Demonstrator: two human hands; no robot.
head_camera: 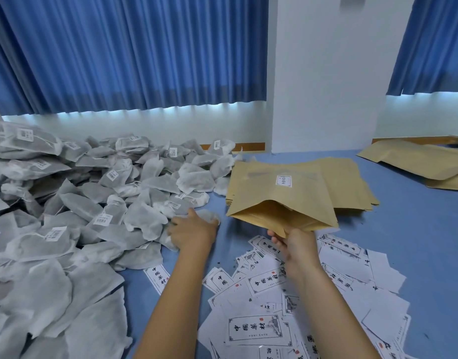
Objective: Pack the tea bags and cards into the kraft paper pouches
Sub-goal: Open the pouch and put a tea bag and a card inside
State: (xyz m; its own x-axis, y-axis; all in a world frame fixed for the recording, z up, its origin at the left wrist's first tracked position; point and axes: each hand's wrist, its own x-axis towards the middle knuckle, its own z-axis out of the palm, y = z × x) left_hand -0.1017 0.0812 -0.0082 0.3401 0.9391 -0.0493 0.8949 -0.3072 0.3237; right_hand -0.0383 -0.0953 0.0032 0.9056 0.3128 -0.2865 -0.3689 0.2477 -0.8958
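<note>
- Right now the left hand point(194, 229) curls over a tea bag point(209, 218) at the near edge of the tea bag pile point(93, 203) — blur hides whether it grips one bag or two.
- The right hand point(297, 246) pinches the lower lip of a kraft pouch point(282, 203), its mouth gaping toward the person, its far end lying on the pouch stack point(347, 177).
- Best to pull that lip down so the mouth is wide, then slide the bag in flat, corner first.
- Cards point(261, 330) lie scattered under the right wrist — an easy next reach.
</note>
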